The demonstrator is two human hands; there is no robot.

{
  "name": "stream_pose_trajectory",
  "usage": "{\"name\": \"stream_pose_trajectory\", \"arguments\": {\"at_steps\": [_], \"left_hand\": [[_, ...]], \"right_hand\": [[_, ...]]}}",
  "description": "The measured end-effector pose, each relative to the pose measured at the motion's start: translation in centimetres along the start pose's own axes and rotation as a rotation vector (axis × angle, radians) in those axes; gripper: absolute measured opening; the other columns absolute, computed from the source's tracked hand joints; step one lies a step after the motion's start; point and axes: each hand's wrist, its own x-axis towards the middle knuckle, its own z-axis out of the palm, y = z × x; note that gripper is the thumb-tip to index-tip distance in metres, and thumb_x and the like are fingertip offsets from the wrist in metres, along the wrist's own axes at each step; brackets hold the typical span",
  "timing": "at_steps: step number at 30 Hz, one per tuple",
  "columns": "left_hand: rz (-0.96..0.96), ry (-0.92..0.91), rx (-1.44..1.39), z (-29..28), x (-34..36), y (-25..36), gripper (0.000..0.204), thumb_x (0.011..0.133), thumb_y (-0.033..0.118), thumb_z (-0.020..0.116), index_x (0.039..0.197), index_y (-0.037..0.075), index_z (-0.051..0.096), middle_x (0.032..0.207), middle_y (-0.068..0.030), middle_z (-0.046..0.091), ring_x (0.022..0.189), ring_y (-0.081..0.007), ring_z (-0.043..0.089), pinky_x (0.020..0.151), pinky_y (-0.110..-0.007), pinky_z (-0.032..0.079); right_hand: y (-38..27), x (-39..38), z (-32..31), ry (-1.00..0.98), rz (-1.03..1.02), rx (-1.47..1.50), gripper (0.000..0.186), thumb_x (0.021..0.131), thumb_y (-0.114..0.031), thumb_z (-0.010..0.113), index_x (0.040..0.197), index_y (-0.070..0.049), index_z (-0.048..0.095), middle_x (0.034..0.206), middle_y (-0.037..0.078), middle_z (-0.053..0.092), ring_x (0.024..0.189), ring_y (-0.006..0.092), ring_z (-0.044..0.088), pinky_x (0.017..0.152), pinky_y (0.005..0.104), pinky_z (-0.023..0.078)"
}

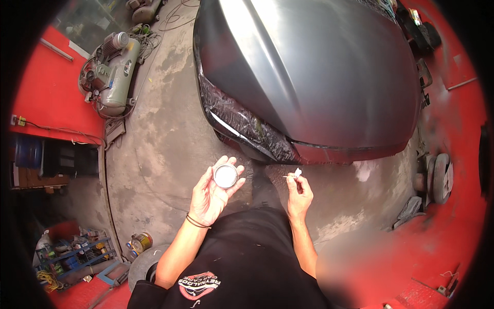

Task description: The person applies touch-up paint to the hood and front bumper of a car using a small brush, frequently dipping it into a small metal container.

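Observation:
In my left hand is a small round tin with pale, whitish contents showing, cradled on the palm and fingers. My right hand pinches a small crumpled white piece, with a thin pale sliver beside it, too small to make out clearly. Just beyond both hands stands the front of a dark grey car, with a satin sheen on its hood and crinkled plastic film over the area along its front corner.
A green air compressor with hoses stands at the left by a red wall. Blue drums, a cluttered blue rack and a yellow can are at the lower left. Grey tires lie at the right along a red surface.

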Motion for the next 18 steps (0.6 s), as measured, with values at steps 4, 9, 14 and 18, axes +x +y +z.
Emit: {"name": "stream_pose_trajectory", "arguments": {"at_steps": [4, 9, 14, 18], "left_hand": [[-0.07, 0.015, 0.003, -1.0, -0.8, -1.9, 0.052, 0.119, 0.029, 0.052, 0.161, 0.0, 0.048, 0.164, -0.0187, 0.055, 0.153, -0.0425, 0.052, 0.13, -0.061, 0.043], [-0.126, 0.005, -0.013, -2.5, -0.1, -4.9, 0.05, 0.119, 0.027, 0.054, 0.16, 0.0, 0.048, 0.164, -0.0192, 0.055, 0.154, -0.0431, 0.051, 0.13, -0.062, 0.043], [-0.128, 0.022, -0.012, -4.2, 0.9, -8.7, 0.053, 0.118, 0.027, 0.057, 0.162, 0.0, 0.045, 0.164, -0.0202, 0.055, 0.153, -0.0442, 0.052, 0.129, -0.062, 0.043], [-0.063, 0.067, -0.012, -5.4, 1.7, -11.4, 0.054, 0.117, 0.028, 0.057, 0.162, 0.0, 0.044, 0.163, -0.0199, 0.056, 0.152, -0.0437, 0.053, 0.128, -0.062, 0.045]], "right_hand": [[0.6, -3.4, -2.6, -0.003, 0.012, -0.027, 0.018, 0.107, -0.011, 0.078, 0.119, 0.002, 0.076, 0.116, 0.006, 0.079, 0.105, 0.0121, 0.072, 0.099, 0.0296, 0.057], [0.3, -3.9, -5.3, 0.014, 0.015, -0.015, 0.016, 0.105, -0.008, 0.08, 0.117, 0.002, 0.076, 0.114, 0.005, 0.079, 0.106, 0.0116, 0.072, 0.099, 0.0279, 0.057], [-0.2, -3.2, -8.1, -0.076, 0.039, -0.04, 0.015, 0.105, -0.005, 0.079, 0.118, 0.002, 0.076, 0.12, 0.006, 0.077, 0.11, 0.0127, 0.071, 0.1, 0.0283, 0.057], [0.4, -1.7, -10.4, -0.153, 0.028, -0.069, 0.016, 0.104, -0.003, 0.079, 0.119, 0.002, 0.075, 0.122, 0.008, 0.075, 0.112, 0.0138, 0.07, 0.099, 0.0283, 0.057]]}}
